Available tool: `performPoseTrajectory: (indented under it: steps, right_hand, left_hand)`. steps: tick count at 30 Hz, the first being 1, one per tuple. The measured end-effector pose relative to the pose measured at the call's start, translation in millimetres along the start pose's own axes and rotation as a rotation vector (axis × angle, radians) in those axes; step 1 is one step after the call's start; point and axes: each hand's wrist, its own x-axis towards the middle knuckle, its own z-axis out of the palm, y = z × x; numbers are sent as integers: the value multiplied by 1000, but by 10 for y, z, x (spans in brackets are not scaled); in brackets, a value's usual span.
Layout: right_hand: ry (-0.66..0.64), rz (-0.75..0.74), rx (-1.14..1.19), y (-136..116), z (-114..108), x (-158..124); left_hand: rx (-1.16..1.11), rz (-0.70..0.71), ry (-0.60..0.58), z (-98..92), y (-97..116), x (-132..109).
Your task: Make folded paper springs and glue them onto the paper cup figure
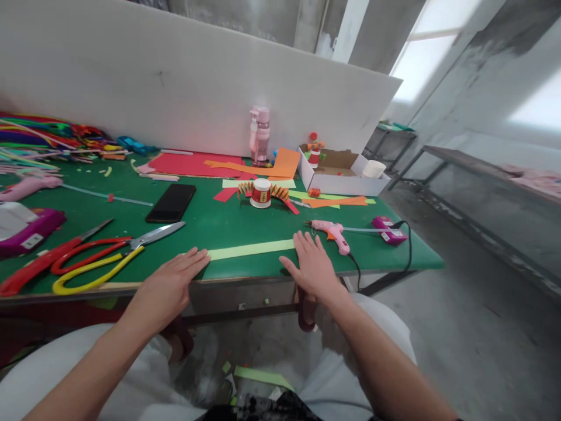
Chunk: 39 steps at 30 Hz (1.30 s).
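Observation:
A pale green paper strip (250, 250) lies flat along the near edge of the green table. My left hand (177, 279) rests on the strip's left end, its fingers stretched out. On the right end lies my right hand (311, 260), flat with the thumb apart from the fingers. Farther back stands a small red and white paper cup (262, 193) with folded orange and yellow paper arms on both sides. A pink glue gun (332, 233) lies just right of my right hand. Scissors (109, 257) with red and yellow handles are left of my left hand.
A black phone (171, 203) and red-handled pliers (52, 257) lie on the left. Behind are red paper sheets (188, 165), a pink bottle (260, 137) and a white box (344, 182). A purple power socket (389, 230) with a cable sits near the right edge.

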Motion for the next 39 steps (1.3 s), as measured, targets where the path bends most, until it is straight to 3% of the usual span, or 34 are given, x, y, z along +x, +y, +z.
performPoseTrajectory:
  steps: [2,3,5,7,10,13,16,18,19,22,25,30,39]
  right_hand:
    - [90,-80,10,-177,-29,22]
    - [116,-194,29,-292,-24,37]
    - [84,-457,83,-533,27,72]
    - [11,-577,119,-714,104,114]
    - [-83,-505,129,-737,175,157]
    - [-129,-351,106,-543,156,145]
    - [-139,-330,86,-389,115,112]
    - [-126,-337,77,-367,107,100]
    - [-123,-339,71,-372,110,99]
    - [-147,-350,36,-393,131,110]
    - [-156,-363,11,-390,151,129]
    - [-120,-344,12,-383,153,134]
    - [-134,-335,-20,-384,148,138]
  left_hand:
    - [7,1,-9,-15,13,9]
    - [12,-1,-12,-21,23,16]
    - [12,-7,-16,-27,46,29]
    - [-1,-14,-10,-22,62,33]
    - [-42,-26,7,-12,32,1]
    - [-116,-12,12,-48,-51,-51]
    - [-154,-67,83,-140,-9,-11]
    - [-94,-138,144,-192,187,119]
    - [-58,-109,123,-200,331,212]
    - [5,33,-52,-127,790,513]
    - [31,56,-145,22,1011,668]
    - [113,35,-149,114,796,472]
    - [179,-48,-18,-33,183,-69]
